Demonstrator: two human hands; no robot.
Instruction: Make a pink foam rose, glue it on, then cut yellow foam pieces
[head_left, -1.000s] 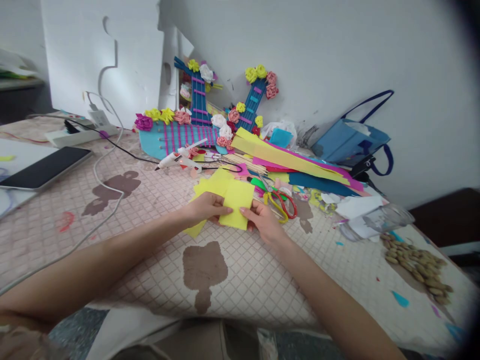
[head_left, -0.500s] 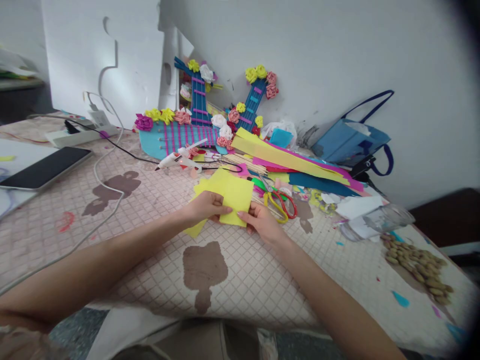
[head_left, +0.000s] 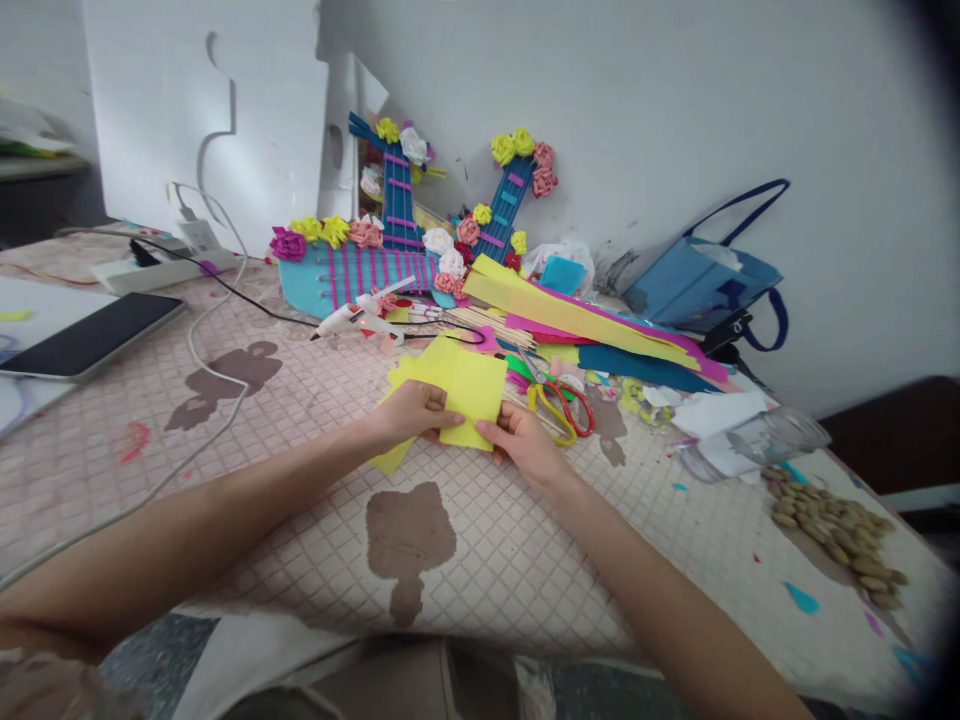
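A yellow paper piece point(head_left: 478, 390) is held up between my two hands over the table. My left hand point(head_left: 414, 412) pinches its lower left edge, thumb in front. On the lower right edge, my right hand point(head_left: 523, 437) grips the same piece, its thumb on the front and fingers partly hidden behind. More yellow paper sheets point(head_left: 391, 459) lie beneath and behind my left hand. Just beyond my right hand are scissors with yellow handles point(head_left: 553, 415) and scissors with red handles point(head_left: 579, 405).
A white glue gun point(head_left: 352, 318) lies behind the papers. Paper-flower-decorated blue guitar shapes point(head_left: 352, 280) stand at the back, beside long paper strips point(head_left: 570, 310). A phone point(head_left: 97, 335) and power strip point(head_left: 142, 268) are left; a glass jar point(head_left: 780, 437), peanuts point(head_left: 832, 535) and blue bag point(head_left: 701, 280) are right.
Almost nothing differs. Both hands keep the same hold on the yellow paper, with only a very slight shift of the fingers.
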